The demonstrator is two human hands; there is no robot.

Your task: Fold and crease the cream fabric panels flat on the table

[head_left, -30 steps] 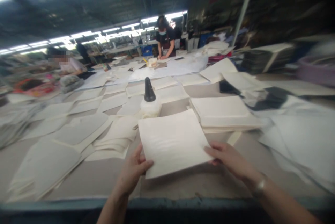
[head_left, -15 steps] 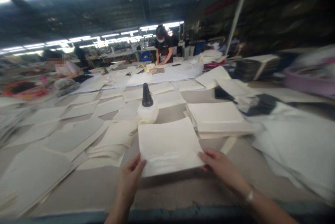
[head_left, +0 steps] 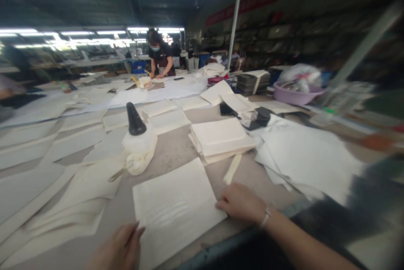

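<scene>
A cream rectangular sheet [head_left: 176, 207] with a glossy patch of streaks lies low over the table near its front edge. My left hand [head_left: 121, 244], somewhat blurred, has its thumb and fingers closed at the sheet's left edge. At the opposite edge, my right hand [head_left: 241, 204] grips the sheet, its fingers curled in. Beyond the sheet stands a whitish container [head_left: 139, 148] with a black cone-shaped top [head_left: 135, 120]. To its right is a stack of cream sheets [head_left: 222, 137]. A narrow cream strip [head_left: 232, 169] lies just past my right hand.
Many cream pieces [head_left: 75, 194] overlap across the table's left side. Large white sheets [head_left: 306, 156] are heaped at the right. Farther back are a purple basin [head_left: 296, 93] holding a plastic bag, a dark bundled stack [head_left: 252, 82] and a co-worker [head_left: 160, 57] at the table.
The view has swung right, so the table's contents appear farther left. Between my hands the sheet has come lower and nearer to the front edge. The co-worker on the left is mostly out of view.
</scene>
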